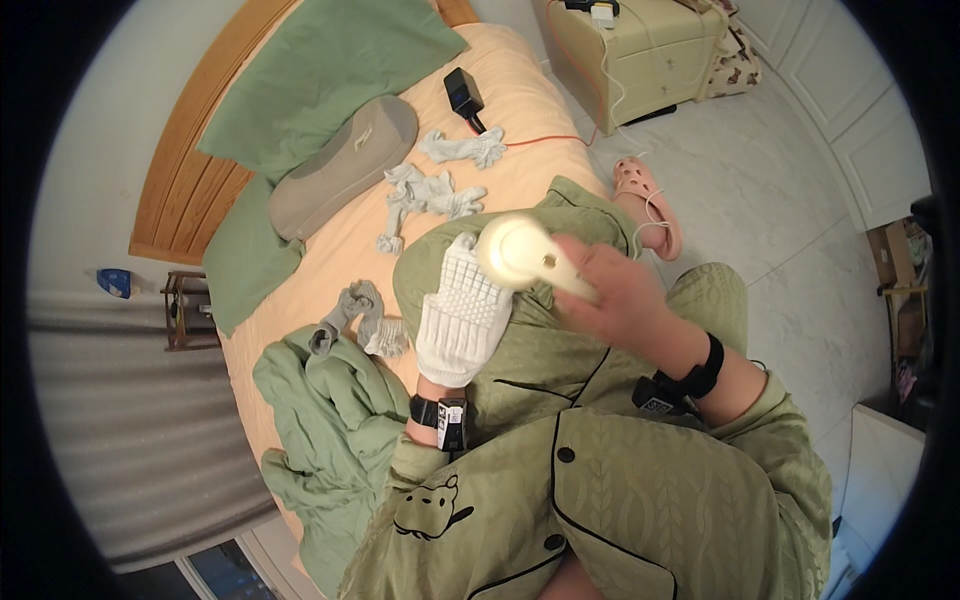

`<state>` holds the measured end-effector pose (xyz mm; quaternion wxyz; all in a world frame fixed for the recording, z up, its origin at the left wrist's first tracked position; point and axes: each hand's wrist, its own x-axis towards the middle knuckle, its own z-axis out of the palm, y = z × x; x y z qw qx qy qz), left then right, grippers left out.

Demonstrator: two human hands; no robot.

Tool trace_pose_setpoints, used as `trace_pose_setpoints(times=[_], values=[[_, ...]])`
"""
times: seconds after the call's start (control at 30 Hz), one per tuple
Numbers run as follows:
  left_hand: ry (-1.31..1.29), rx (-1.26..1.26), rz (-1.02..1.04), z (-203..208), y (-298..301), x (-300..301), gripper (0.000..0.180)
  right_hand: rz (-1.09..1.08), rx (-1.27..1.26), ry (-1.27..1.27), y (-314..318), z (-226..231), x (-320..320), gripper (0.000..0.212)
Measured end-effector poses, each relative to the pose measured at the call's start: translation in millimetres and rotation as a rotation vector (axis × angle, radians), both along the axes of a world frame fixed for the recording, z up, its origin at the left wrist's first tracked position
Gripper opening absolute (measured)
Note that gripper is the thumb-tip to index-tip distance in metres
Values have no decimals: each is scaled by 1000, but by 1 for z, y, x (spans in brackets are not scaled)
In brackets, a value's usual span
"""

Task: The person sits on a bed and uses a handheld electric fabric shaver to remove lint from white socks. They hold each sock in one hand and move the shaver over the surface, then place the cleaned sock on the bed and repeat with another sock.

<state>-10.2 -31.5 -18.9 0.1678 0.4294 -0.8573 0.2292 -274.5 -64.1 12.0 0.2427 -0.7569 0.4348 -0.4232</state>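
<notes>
My left hand (462, 305) is inside a white textured knit sock (450, 345), pulled down to the wrist. The fabric covers the fingers, but the outline looks stretched out and flat above my lap. A cream fabric shaver (512, 250) with a round head and a short handle is gripped in my right hand (622, 300), which is slightly blurred. Its round head overlaps the sock's right edge near the fingertips; whether the two touch, I cannot tell. Pale grey socks (428, 192) and a darker grey pair (358, 318) lie on the bed to the left.
A peach sheet (290, 330) covers the bed, with a green pillow (330, 80), a grey cushion (345, 165) and a green blanket (335, 420). A black device (462, 92) trails a red cord. Beyond the floor's pink clog (650, 205) stands a cream nightstand (640, 60).
</notes>
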Motion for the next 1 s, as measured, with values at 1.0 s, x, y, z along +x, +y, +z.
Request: trace_pose_setpoints(times=[1.0], values=[[5,7,-17,-1,0,2,33,-72,97,50,-4,0,3,59]])
